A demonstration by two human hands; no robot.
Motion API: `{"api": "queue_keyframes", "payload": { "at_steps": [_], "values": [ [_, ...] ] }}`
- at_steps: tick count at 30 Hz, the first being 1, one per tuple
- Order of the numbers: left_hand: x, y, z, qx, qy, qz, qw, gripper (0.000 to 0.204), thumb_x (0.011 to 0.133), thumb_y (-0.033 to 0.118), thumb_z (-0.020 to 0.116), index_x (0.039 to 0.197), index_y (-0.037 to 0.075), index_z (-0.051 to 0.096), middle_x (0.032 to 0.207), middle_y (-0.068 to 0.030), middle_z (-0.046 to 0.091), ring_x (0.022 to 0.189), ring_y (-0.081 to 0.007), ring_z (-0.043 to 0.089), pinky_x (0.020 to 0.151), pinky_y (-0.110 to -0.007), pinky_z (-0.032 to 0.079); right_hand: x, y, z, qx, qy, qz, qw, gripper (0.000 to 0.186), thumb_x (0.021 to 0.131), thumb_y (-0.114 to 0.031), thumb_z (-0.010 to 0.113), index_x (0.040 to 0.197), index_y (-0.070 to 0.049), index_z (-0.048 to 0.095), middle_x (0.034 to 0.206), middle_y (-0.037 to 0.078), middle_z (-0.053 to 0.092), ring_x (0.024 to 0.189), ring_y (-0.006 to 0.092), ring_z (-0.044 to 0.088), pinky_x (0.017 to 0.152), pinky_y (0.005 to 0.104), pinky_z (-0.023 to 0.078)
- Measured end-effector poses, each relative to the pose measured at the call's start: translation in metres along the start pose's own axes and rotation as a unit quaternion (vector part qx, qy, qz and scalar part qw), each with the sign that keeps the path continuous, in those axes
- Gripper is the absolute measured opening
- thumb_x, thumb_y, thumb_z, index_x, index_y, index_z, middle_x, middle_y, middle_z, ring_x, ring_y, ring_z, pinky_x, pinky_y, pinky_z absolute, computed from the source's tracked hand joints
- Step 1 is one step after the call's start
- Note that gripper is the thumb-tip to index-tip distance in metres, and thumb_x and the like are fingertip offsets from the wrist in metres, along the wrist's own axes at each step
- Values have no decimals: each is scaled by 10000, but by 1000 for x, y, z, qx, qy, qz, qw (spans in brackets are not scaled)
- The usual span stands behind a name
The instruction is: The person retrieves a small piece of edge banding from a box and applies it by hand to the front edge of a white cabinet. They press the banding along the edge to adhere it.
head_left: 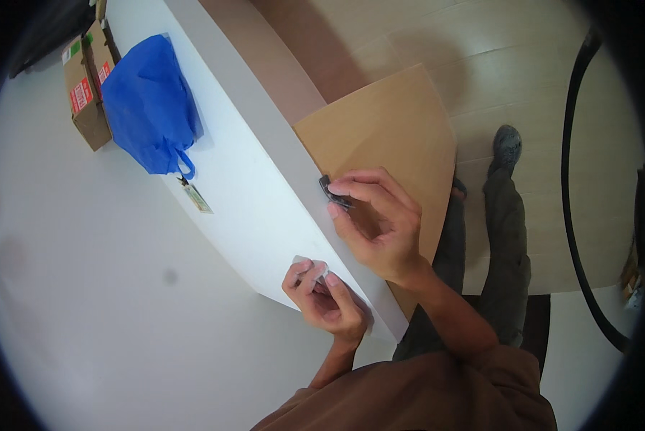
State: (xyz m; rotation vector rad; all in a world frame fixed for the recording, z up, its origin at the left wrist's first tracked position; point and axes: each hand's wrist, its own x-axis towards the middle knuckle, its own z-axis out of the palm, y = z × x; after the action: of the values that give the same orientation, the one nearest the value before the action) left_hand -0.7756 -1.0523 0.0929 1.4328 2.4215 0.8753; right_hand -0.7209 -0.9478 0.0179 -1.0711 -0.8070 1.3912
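My right hand [383, 223] pinches a small, dark, curved piece [330, 190] between thumb and fingers, just over the inner edge of the white top. I cannot make out what kind of thing the piece is. Lower down and to the left, my left hand [326, 298] is closed with curled fingers on a small, pale, translucent piece [301, 260], which looks like thin plastic. The fingers cover most of it. That hand is above the white counter top [229, 172], close to its near end.
A blue cloth bag [150, 108] lies on the white top beside a cardboard box [85, 93]. A small printed slip [197, 198] lies near the bag's handle. A wooden panel [380, 129] stands out right of the top. A black cable-like band [570, 179] curves at far right.
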Motion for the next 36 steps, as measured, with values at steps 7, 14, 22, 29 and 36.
{"api": "queue_keyframes", "payload": {
  "at_steps": [7, 14, 22, 29, 36],
  "values": [
    [1, 5, -4, 27, -20, -16, 999, 184, 936, 33, 506, 1114, 9, 543, 1242, -146, 432, 1132, -262, 466, 965, -409, 376, 3, -3, 2, 44, 12, 81, 996, 330, 797, 82, 725, 1104, -37, 704, 991, 113, 691, 888, 222, 696, 735, 294, 560],
    [7, 3, -4, 44, -14, 67, 997, 209, 886, 14, 540, 1092, 5, 577, 1216, -175, 449, 971, -245, 494, 782, -322, 449, -3, -15, -18, 265, 14, 242, 933, 229, 859, 121, 688, 1076, 49, 686, 1050, 119, 698, 967, 143, 670, 820, 271, 543],
    [89, 75, -5, -27, -274, 40, 960, 253, 812, -77, 760, 1053, -17, 710, 1003, -155, 697, 937, -236, 677, 752, -285, 536, -7, -45, -61, 310, -79, 225, 921, 239, 870, 126, 686, 1102, 69, 672, 1025, 110, 688, 972, 133, 656, 854, 261, 534],
    [89, 79, -18, -148, -271, -84, 947, 248, 811, -123, 746, 1030, -9, 755, 935, -119, 705, 858, -185, 649, 759, -279, 515, -1, -70, -75, 152, -167, 107, 968, 330, 836, 101, 725, 1154, 19, 694, 983, 117, 691, 882, 164, 675, 756, 273, 535],
    [81, 81, -19, -44, -251, -10, 967, 258, 778, -131, 767, 1011, -21, 754, 887, -95, 722, 820, -169, 605, 732, -279, 463, -1, -73, -82, -78, -181, -24, 980, 412, 772, 23, 791, 1172, -55, 727, 882, 87, 641, 738, 180, 642, 601, 287, 512]
  ]
}}
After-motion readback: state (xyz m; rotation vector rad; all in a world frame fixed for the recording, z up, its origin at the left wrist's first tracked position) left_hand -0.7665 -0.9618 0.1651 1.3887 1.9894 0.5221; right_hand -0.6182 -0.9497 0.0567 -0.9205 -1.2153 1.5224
